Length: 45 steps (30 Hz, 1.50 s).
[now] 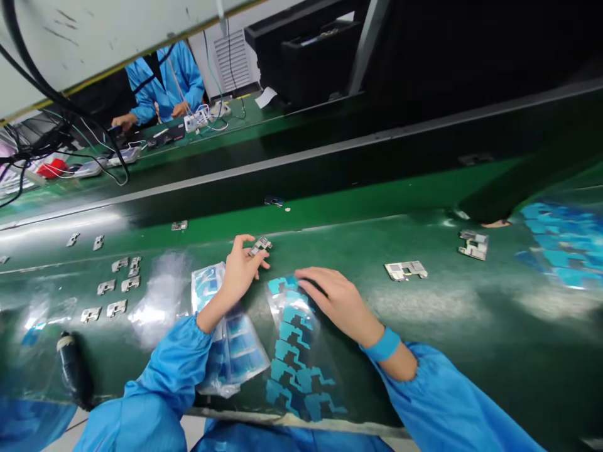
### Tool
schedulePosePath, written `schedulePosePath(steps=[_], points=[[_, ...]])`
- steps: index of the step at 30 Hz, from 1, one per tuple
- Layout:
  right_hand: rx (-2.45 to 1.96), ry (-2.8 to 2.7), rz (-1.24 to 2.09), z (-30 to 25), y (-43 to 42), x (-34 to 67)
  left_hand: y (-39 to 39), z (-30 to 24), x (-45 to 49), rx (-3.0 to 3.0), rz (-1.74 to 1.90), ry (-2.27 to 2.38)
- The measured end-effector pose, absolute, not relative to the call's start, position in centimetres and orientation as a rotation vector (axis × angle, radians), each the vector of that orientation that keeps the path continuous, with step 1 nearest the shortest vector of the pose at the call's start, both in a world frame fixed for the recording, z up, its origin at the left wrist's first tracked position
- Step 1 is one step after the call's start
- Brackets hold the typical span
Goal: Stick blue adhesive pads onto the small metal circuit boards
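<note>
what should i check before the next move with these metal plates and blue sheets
1. Left hand has the plate at its fingertips: ok
2. Right hand rests on the blue sheet: ok
3. Second sheet lies by the left wrist, within reach: ok
4. Plates on the left of the belt lie apart, none stacked: ok
5. Wristband on both wrists: not ok, only the right wrist shows one
6. Plate in the left hand faces the right way up: cannot tell, it is too small and the fingers partly cover it
</note>
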State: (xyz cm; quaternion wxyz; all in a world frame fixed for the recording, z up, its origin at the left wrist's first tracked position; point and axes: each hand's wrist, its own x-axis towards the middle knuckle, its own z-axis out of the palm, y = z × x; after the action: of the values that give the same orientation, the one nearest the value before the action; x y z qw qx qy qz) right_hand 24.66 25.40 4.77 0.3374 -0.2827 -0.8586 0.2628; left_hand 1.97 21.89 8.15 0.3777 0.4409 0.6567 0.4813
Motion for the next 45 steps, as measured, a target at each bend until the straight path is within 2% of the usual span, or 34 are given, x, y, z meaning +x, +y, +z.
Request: schedulePosePath(steps=[4, 13, 23, 30, 34, 45], points=[[-0.56, -2.408, 0.685, 2.9, 27.2, 24.0, 21.8, 7.1, 1.3, 1.264, 1.079, 1.657], [-0.72, -2.327, 0.767, 2.0, 27.3, 23.7, 20.3, 5.8, 3.1, 1.703, 0.789, 1.504], [-0.795, -2.119, 0.94, 2.3, 26.9, 23.6, 20.8, 5.5, 3.1, 1.792, 0.828, 1.561], [-0.947, -1.871, 1.166, 3.8, 26.1, 23.9, 20.3, 5.3, 3.1, 1.903, 0.923, 1.562], [-1.091, -1.591, 1.431, 4.3, 25.6, 23.7, 19.8, 5.0, 3.1, 2.001, 1.008, 1.572], [-1.069, -1.138, 1.931, 5.3, 25.7, 23.3, 19.3, 5.3, 2.6, 2.147, 0.96, 1.498]])
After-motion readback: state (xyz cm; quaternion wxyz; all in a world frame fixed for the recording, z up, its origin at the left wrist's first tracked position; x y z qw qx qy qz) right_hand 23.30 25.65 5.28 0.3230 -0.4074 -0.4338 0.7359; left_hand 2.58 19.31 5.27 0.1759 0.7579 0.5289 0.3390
